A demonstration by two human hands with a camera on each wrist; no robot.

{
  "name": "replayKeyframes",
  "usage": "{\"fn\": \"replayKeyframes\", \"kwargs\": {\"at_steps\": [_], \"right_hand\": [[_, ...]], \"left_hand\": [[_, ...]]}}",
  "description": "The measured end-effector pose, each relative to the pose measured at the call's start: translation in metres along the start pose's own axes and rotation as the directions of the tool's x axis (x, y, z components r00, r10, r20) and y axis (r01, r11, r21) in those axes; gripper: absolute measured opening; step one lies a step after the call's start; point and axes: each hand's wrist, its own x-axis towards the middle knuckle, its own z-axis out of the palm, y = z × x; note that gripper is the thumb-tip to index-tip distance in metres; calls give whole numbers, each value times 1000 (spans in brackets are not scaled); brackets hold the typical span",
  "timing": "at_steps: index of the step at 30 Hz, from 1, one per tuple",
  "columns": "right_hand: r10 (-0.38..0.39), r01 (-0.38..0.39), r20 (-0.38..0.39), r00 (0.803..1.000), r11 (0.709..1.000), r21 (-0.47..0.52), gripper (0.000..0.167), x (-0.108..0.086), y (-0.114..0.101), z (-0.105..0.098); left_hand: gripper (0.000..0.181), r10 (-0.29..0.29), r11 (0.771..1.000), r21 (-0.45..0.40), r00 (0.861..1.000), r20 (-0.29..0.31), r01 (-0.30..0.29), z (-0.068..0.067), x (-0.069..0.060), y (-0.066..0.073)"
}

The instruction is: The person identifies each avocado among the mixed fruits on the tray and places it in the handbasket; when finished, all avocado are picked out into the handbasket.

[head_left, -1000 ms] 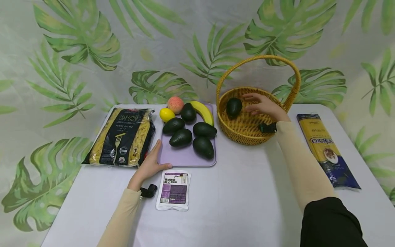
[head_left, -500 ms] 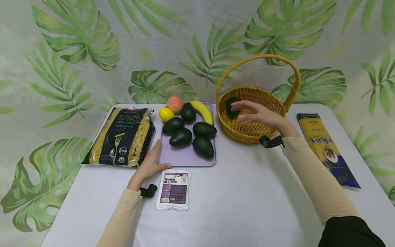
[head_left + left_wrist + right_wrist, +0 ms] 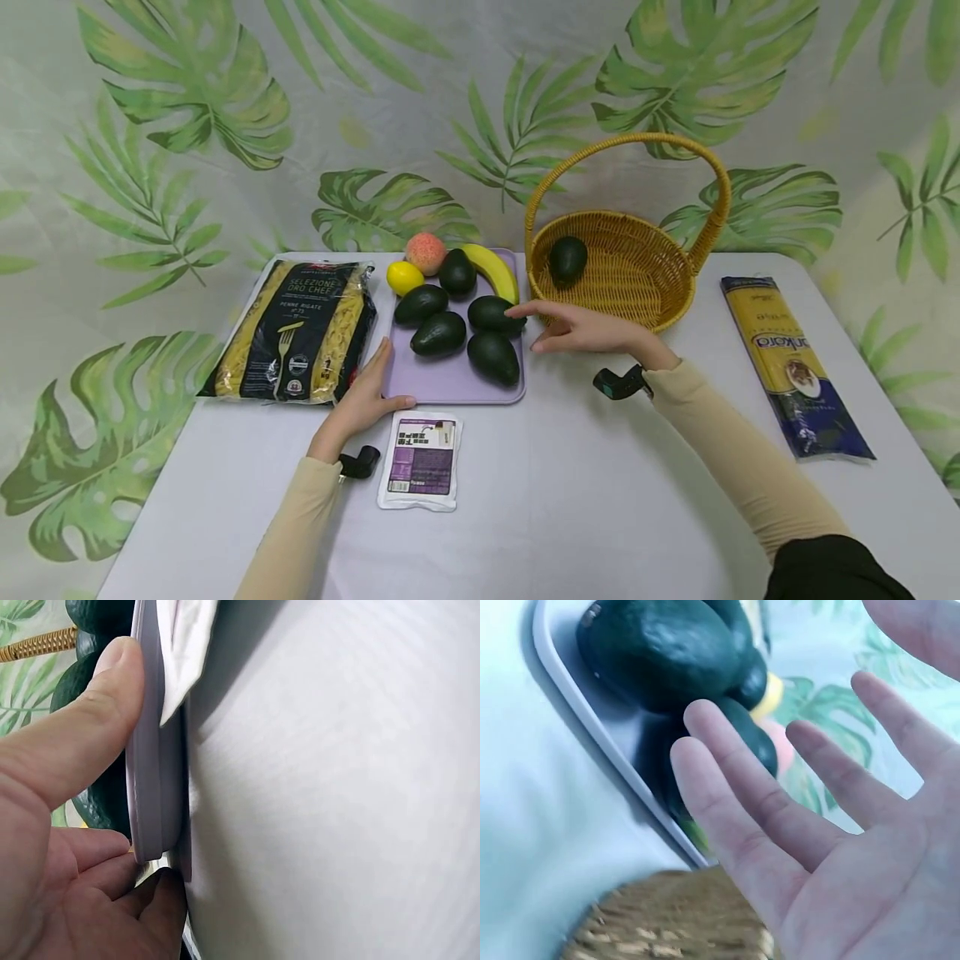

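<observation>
A lilac tray bears several dark green avocados, a banana, a peach and a lemon. My left hand rests against the tray's near left corner, fingers along the left side and thumb at the near edge; in the left wrist view the thumb touches the rim. At the tray's right edge hovers my right hand, fingers spread and holding nothing; its fingertips overlap the right-hand avocado in the head view. Another avocado lies inside the wicker basket.
A bag of penne lies left of the tray. In front of the tray is a white and purple pouch. A yellow and blue pasta pack lies at the right. The basket's tall handle arches above it.
My right hand has left the space over the basket and moved left and nearer, to the tray's right edge. The avocado stays in the basket. My left hand has not visibly moved.
</observation>
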Motion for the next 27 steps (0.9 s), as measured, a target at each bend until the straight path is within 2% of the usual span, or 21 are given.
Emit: {"fn": "replayKeyframes", "kwargs": {"at_steps": [4, 12, 19, 22, 27], "right_hand": [[13, -14, 61, 998, 1000, 19, 62, 10, 2, 8], [34, -29, 108, 994, 998, -49, 63, 27, 9, 12], [-7, 17, 166, 986, 998, -58, 62, 40, 11, 15], [-14, 35, 173, 985, 992, -118, 61, 45, 10, 17], [20, 23, 177, 984, 971, -238, 59, 53, 9, 23]], "left_hand": [[100, 9, 1000, -7, 1000, 5, -9, 0, 0, -1], [98, 32, 999, -13, 999, 16, -32, 0, 0, 0], [98, 35, 999, -12, 999, 23, -35, -1, 0, 1], [98, 36, 999, -10, 999, 21, -35, -2, 0, 1], [97, 31, 1000, -5, 999, 21, -31, -2, 1, 1]]}}
